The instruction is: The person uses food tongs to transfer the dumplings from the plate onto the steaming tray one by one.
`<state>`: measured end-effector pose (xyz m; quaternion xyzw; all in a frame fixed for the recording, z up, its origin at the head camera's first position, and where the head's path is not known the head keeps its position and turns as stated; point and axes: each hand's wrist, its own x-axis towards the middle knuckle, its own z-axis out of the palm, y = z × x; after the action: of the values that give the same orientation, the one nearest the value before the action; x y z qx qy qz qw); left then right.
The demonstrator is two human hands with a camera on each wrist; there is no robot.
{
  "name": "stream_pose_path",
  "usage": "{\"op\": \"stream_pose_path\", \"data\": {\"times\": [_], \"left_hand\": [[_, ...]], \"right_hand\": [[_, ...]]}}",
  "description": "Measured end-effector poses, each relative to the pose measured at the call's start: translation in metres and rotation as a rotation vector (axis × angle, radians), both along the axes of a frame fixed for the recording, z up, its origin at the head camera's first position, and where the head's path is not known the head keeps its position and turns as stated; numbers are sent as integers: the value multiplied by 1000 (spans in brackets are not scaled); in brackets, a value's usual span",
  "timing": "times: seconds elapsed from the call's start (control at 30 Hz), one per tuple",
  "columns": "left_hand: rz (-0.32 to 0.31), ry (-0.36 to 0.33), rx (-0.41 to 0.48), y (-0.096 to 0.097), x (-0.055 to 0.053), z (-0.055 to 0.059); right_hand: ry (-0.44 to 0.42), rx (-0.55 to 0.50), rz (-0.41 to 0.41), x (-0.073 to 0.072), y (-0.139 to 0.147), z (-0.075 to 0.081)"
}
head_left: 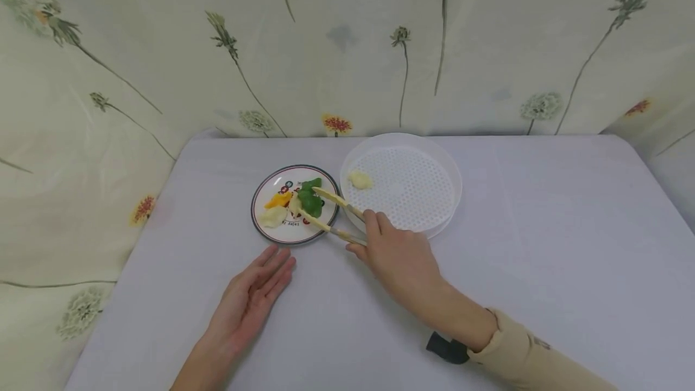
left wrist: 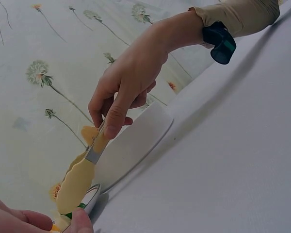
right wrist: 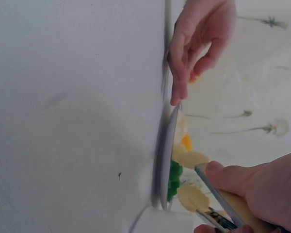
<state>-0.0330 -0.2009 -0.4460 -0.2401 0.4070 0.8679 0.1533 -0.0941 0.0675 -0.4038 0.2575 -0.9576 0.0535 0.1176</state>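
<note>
My right hand (head_left: 402, 261) grips a pair of tongs (head_left: 332, 197) with cream scalloped tips, spread apart over a small printed plate (head_left: 262, 189). On the plate lie green dumpling-like pieces (head_left: 311, 204), an orange piece (head_left: 279, 200) and a cream piece (head_left: 273, 217). One tip of the tongs is beside the green pieces; whether it touches them I cannot tell. My left hand (head_left: 247, 303) lies palm up with extended fingers, fingertips at the plate's near rim. In the right wrist view, the tongs (right wrist: 230, 201) hang over the green pieces (right wrist: 174, 179).
A round white tray with a perforated base (head_left: 412, 192) stands right of the plate, with one cream piece (head_left: 360, 179) inside. A white cloth (head_left: 543, 258) covers the table. Behind hangs a flower-patterned curtain (head_left: 336, 77). A dark band (head_left: 447, 347) sits at my right wrist.
</note>
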Motion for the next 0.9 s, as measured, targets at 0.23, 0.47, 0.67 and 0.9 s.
{"op": "stream_pose_path", "data": {"times": [0.23,0.47,0.67,0.9], "left_hand": [[2,3,-3,1,0,1],[-2,0,1,1,0,1],[-3,2,-3,1,0,2],[-4,3,-7,2,0,3]], "right_hand": [[15,9,-9,-1,-5,-6],[39,27,-10,-2,-5,-7],[13,44,0,-2,-4,-4],[32,31,14,-2,0,-6]]}}
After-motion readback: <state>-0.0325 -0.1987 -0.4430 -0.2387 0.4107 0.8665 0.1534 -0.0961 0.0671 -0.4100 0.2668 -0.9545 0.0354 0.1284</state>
